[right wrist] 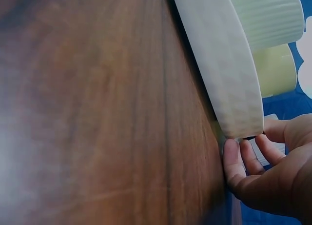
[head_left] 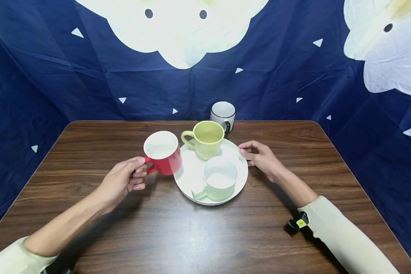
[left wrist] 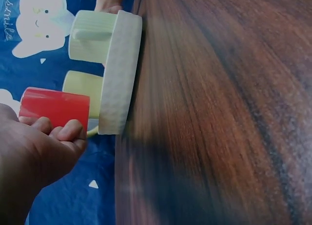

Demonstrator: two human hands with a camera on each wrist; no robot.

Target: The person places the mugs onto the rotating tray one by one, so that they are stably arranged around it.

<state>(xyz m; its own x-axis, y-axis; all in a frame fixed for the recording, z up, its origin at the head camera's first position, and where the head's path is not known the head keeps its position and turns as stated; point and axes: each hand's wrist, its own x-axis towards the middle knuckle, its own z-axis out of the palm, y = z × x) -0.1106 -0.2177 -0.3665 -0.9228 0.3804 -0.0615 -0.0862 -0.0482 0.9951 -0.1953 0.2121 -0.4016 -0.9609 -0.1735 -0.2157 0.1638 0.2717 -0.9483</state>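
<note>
My left hand (head_left: 126,177) grips the handle of a red mug (head_left: 169,161) with a white inside. The mug is held upright in the air at the left edge of a white plate (head_left: 188,179), above rim height in the left wrist view. On that plate stand a yellow-green cup (head_left: 209,142) at the back and a pale green cup (head_left: 220,186) at the front, both with handles to the left. At the plate's right rim, my right hand (head_left: 262,158) holds the edge between thumb and fingers; the right wrist view shows the fingertips (right wrist: 231,149) against its textured side.
Behind the plate, near the table's far edge, stands a white ribbed mug (head_left: 223,111) with a black rim and handle. The wooden table (head_left: 178,236) reaches back to a dark blue curtain (head_left: 150,91) with white cloud figures.
</note>
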